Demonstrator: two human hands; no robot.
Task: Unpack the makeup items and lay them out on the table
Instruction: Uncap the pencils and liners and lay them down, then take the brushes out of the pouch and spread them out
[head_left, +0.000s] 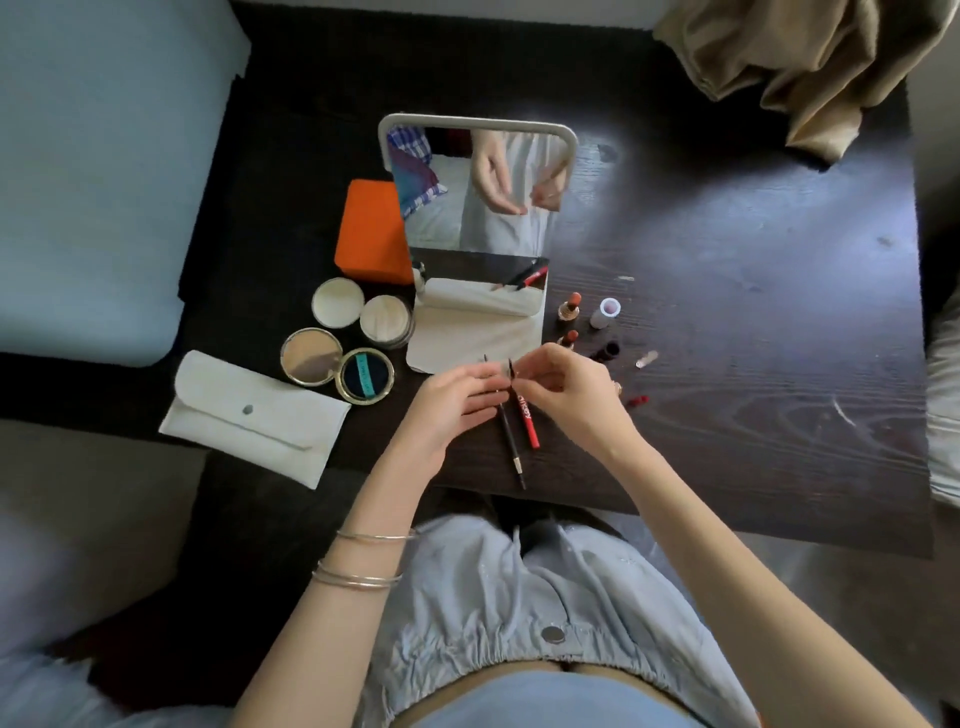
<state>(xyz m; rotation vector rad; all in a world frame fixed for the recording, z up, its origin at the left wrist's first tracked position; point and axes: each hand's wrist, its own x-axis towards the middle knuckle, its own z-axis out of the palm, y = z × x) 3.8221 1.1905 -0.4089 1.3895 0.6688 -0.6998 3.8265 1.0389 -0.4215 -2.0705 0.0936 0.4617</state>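
My left hand (451, 402) and my right hand (563, 387) meet over the dark table's (727, 364) near edge. Between them are two pencils: a thin black one (511, 447) pinched by my left fingers and a red one (530, 423) pinched by my right fingers, tips pointing away from me. A white snap pouch (254, 421) lies closed at the left. Open compacts (311, 356) (366, 374) and two round white jars (337, 302) (387, 319) sit beside it. Lipsticks (571, 306) (569, 338) and a small white tube (605, 312) stand at the right.
A standing mirror (478, 171) on a white base faces me behind my hands. An orange box (369, 228) sits at its left. A small red cap (638, 400), a dark cap (608, 351) and a clear piece (647, 358) lie to the right. Beige cloth (800, 62) covers the far right corner.
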